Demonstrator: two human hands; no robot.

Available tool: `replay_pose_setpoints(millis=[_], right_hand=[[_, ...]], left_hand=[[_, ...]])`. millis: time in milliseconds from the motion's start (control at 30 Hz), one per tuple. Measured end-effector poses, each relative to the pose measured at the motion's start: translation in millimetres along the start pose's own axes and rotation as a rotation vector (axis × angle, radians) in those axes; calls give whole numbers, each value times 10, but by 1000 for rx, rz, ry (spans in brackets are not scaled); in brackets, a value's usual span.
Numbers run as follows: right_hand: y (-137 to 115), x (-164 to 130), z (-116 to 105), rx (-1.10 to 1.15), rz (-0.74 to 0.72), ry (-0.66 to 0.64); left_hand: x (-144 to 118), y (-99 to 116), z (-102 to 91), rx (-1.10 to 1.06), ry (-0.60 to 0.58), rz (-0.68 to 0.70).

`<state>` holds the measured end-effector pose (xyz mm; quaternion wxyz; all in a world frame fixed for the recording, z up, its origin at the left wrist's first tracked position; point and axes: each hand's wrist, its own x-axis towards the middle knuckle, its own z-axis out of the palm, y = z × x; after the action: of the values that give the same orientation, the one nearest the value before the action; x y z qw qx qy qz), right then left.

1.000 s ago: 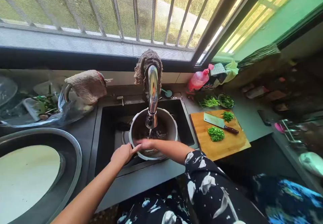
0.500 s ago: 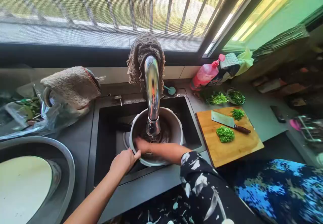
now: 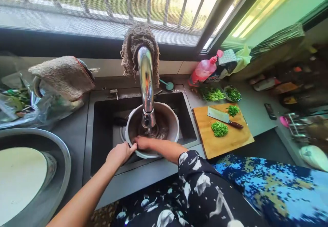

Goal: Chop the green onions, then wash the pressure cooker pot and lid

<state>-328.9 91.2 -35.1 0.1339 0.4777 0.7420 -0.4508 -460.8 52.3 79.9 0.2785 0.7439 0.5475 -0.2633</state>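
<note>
At centre frame, two bare hands work a round grey metal pot [image 3: 153,131] under the running curved chrome tap [image 3: 146,80].

Sitting in the dark sink [image 3: 102,124], the pot lies straight ahead of both hands; the left hand [image 3: 119,153] has its grip closed on the near-left rim, while the right hand [image 3: 142,142] reaches inside past the near rim, fingers spread flat against the wall, holding nothing I can make out. Right of centre, a wooden cutting board [image 3: 230,141] on the desk carries a cleaver [image 3: 222,117] and chopped green herbs [image 3: 219,129]. A pink bottle [image 3: 203,70] stands in the upper right; no writing is legible anywhere.
</note>
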Motion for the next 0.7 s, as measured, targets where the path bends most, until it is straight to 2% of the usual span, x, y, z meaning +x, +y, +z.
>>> replay_pose_setpoints(millis=[67,100,233,300,400,567,700], right_hand=[[28,-287,109,-93,56,-116],[77,-450,117,-133,83,-120],[243,-1022,40,-203,151,86],[248,-1187,38,-197,222,129],[214,-1293,107,-143,278,189],[241,-1313,211,-96,259,275],[270,-1330,212,-105,237,274]], left_hand=[[2,3,17,-97,37,-68],[7,5,27,-131,50,-94],[51,16,69,-200,50,-151],[70,16,84,-218,50,-172],[74,12,94,-211,59,-161],[40,14,87,-198,94,-128],[37,32,83,-222,101,-163]])
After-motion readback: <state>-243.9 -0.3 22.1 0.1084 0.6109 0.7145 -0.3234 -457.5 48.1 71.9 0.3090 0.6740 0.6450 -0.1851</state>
